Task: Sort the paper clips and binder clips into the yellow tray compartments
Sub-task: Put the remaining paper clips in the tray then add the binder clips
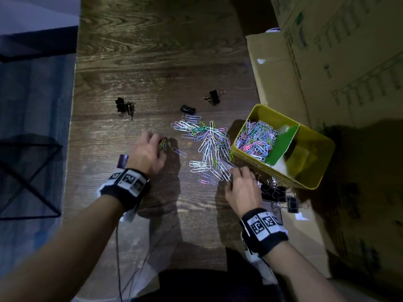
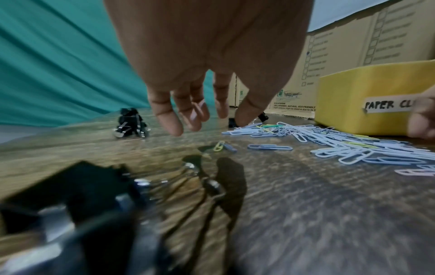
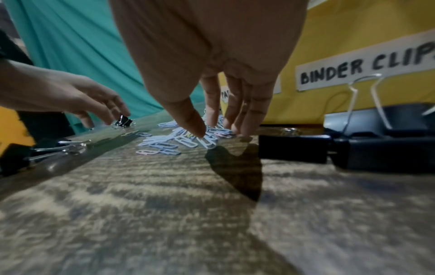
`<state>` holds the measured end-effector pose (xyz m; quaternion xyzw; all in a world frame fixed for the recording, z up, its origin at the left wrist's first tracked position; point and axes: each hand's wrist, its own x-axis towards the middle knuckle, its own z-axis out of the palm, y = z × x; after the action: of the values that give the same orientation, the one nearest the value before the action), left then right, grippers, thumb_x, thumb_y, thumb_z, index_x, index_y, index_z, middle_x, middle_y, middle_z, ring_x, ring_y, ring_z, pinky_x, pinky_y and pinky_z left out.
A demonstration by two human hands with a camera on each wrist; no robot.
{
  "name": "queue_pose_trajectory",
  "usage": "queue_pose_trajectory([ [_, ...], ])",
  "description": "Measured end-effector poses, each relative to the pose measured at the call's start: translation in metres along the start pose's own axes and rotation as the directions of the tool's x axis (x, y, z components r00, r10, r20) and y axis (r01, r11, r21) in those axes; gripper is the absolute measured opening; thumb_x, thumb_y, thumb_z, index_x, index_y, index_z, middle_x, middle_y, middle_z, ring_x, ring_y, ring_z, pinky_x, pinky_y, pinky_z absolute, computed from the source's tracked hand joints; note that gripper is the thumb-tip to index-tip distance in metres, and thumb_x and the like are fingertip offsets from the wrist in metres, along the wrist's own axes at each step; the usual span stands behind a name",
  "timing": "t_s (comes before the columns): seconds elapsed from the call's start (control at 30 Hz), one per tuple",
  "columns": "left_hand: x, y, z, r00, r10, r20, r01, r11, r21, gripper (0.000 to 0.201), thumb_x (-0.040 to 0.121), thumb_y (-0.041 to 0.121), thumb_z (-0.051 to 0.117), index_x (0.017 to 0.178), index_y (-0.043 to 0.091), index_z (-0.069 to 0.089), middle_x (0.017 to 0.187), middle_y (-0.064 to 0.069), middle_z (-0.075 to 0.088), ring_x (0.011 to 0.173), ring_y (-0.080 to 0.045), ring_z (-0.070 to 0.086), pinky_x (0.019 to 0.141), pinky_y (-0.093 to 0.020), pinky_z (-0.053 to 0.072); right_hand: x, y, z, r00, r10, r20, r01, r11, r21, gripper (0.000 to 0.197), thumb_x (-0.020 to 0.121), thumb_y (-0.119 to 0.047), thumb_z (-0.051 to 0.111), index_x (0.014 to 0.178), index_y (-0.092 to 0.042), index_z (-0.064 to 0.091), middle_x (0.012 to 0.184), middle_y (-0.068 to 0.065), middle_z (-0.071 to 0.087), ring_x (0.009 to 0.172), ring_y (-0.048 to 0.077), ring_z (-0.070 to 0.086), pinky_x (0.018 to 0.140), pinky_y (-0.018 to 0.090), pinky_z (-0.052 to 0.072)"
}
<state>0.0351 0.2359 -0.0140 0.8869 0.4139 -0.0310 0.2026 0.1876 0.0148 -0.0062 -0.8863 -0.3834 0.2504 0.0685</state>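
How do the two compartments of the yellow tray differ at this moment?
The left compartment is heaped with coloured paper clips; the right compartment holds no clips, only something pale and crumpled. The left one's label starts "PAPER"; the right one's starts "BINDER". Both share the yellow tray and its green divider.

To your right, large cardboard boxes (image 1: 340, 62) printed with rows of checkboxes stand against the dark wood-grain table (image 1: 157, 57), and a flatter cardboard piece (image 1: 305, 232) lies near your right forearm. Off the table's left edge you can see a black wire-frame stand (image 1: 28, 177) on a blue floor. A teal fabric backdrop (image 2: 58, 61) fills the wrist views behind the table. Thin dark cables (image 1: 118, 258) trail down near your left forearm.
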Motion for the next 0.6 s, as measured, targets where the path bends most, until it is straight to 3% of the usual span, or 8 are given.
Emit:
queue_pose_trajectory([
  [0.1,0.016,0.025,0.015,0.993,-0.091,0.075,0.091,0.996,-0.003,0.043,0.078,0.012,0.056,0.12,0.003,0.052,0.114,-0.023,0.047,0.104,-0.04,0.048,0.091,-0.047,0.043,-0.002,0.003,0.005,0.995,-0.072,0.072,0.07,0.997,0.025,0.041,0.086,-0.013,0.058,0.124,-0.004,0.05,0.118,0.017,0.049,0.108,0.03,0.051,0.092,0.033,0.046],
  [0.2,0.008,0.05,0.033,0.992,-0.009,0.124,0.009,1.0,0.001,0.041,0.075,0.005,0.053,0.115,-0.002,0.053,0.108,-0.024,0.049,0.099,-0.041,0.049,0.089,-0.045,0.042,0.004,0.004,0.005,0.997,-0.08,0.022,0.077,0.991,0.112,0.044,0.086,-0.013,0.058,0.128,-0.005,0.048,0.121,0.016,0.046,0.111,0.028,0.048,0.094,0.033,0.045],
  [0.3,0.001,0.067,0.037,0.986,0.085,0.141,-0.08,0.996,-0.042,0.04,0.075,0.003,0.051,0.114,0.003,0.054,0.107,-0.02,0.053,0.098,-0.039,0.052,0.086,-0.042,0.043,0.011,0.008,-0.001,0.998,-0.015,-0.06,0.022,0.993,0.117,0.052,0.083,-0.016,0.061,0.132,-0.006,0.045,0.128,0.017,0.048,0.117,0.032,0.046,0.098,0.039,0.043],
  [0.37,0.014,0.07,0.027,0.995,0.047,0.087,-0.043,0.998,-0.046,0.038,0.077,0.005,0.051,0.115,0.007,0.054,0.11,-0.018,0.053,0.103,-0.036,0.05,0.084,-0.043,0.043,0.013,0.011,-0.003,0.998,-0.012,-0.061,0.017,0.996,0.089,0.058,0.084,-0.018,0.06,0.137,-0.006,0.041,0.131,0.017,0.048,0.12,0.033,0.045,0.102,0.04,0.039],
  [0.47,0.049,0.068,0.01,0.997,0.034,0.065,-0.035,0.999,0.012,0.048,0.077,0.003,0.05,0.125,0.006,0.049,0.115,-0.02,0.05,0.11,-0.037,0.046,0.089,-0.046,0.043,0.013,0.012,-0.007,0.998,-0.011,-0.063,0.017,0.995,0.1,0.062,0.084,-0.017,0.058,0.141,-0.007,0.036,0.133,0.017,0.048,0.119,0.033,0.047,0.101,0.04,0.04],
  [0.6,0.092,0.065,0.0,0.986,0.081,0.144,-0.092,0.993,0.075,0.065,0.075,-0.002,0.044,0.138,0.012,0.038,0.131,-0.016,0.044,0.119,-0.035,0.039,0.098,-0.049,0.039,0.018,0.013,-0.012,0.999,-0.021,-0.041,0.025,0.994,0.104,0.064,0.085,-0.017,0.059,0.142,-0.006,0.032,0.137,0.017,0.045,0.12,0.034,0.048,0.102,0.04,0.04],
])
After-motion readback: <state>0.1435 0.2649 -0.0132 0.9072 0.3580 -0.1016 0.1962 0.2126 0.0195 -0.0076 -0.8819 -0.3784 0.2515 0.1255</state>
